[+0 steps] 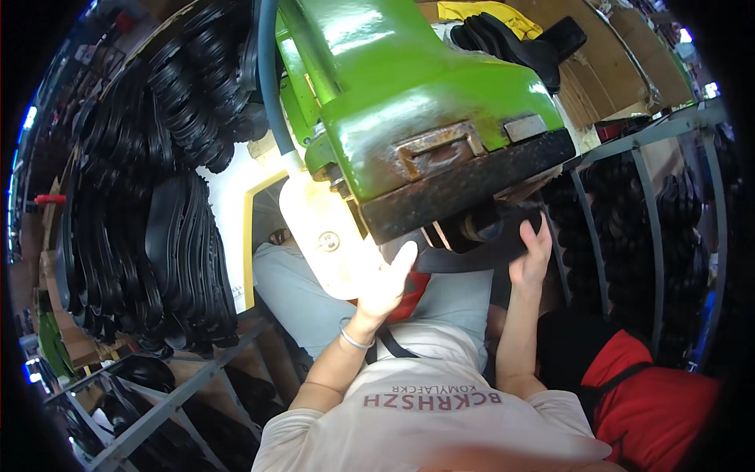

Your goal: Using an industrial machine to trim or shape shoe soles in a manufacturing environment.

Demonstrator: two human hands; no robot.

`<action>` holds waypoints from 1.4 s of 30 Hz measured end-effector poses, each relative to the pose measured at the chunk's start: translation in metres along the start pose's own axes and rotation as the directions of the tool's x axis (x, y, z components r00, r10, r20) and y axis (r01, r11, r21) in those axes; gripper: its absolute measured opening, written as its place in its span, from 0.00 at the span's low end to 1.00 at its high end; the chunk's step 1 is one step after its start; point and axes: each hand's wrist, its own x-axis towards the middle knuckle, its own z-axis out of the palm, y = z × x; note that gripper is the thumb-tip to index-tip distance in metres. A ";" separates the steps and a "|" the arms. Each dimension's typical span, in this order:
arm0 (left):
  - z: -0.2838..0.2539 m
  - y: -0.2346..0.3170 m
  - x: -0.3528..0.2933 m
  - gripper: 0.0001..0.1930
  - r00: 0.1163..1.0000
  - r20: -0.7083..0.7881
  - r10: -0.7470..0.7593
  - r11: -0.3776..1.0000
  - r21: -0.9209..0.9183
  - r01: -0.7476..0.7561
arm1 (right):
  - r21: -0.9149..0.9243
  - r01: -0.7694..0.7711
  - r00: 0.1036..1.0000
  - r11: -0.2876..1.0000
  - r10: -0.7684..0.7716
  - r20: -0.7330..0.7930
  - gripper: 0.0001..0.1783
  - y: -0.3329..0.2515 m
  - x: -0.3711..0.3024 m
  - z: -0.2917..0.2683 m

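Note:
A black shoe sole [472, 259] is held crosswise beneath the head of a green machine [440, 102]. My right hand [533, 256] grips the sole's right end, with its fingers up against the edge. At the other end is my left hand [384, 289], closed at the sole's left tip with the thumb pointing up; glare washes it out and its fingers are partly hidden. A bright lamp [326, 236] hangs beside my left hand, close to the machine's dark lower edge. The machine covers the sole's far side and whatever touches it there.
Stacks of black soles [185, 252] stand on the left, above a grey metal rack [189, 393]. More soles fill a rack [649, 169] on the right. Far right sits a cardboard box [613, 71]. Red and black clothing [653, 401] is close by my right arm.

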 end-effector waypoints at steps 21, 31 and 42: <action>-0.101 -0.027 -0.027 0.14 0.979 -0.018 -0.204 0.855 -0.490 0.169 | 0.106 -0.005 0.971 0.994 -0.020 0.237 0.29 0.055 0.010 0.078; -0.058 -0.008 0.029 0.11 0.984 -0.084 0.157 0.954 -0.245 -0.173 | 0.062 0.013 0.993 0.998 -0.020 0.120 0.25 0.015 0.052 0.053; -0.138 -0.039 -0.025 0.11 0.901 -0.034 -0.432 0.681 -0.668 0.301 | -0.361 0.220 0.902 0.906 -0.048 0.429 0.21 0.060 -0.013 0.102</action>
